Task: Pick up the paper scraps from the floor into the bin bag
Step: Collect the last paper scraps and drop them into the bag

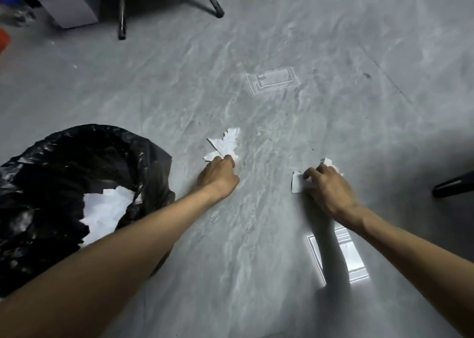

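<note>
Both hands down on torn white paper scraps

Your left hand (219,173) pinches the jagged white scrap (225,143); your right hand (325,184) clutches crumpled pieces (297,184). Loose grips could drop bits short of the black plastic bin bag (77,158).

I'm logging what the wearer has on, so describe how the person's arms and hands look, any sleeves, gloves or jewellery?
Both arms are bare all the way along their visible length, with no sleeves in view. The left hand and right hand wear no gloves, and no watch, bracelet or ring shows on either wrist or on the fingers that are visible.
</note>
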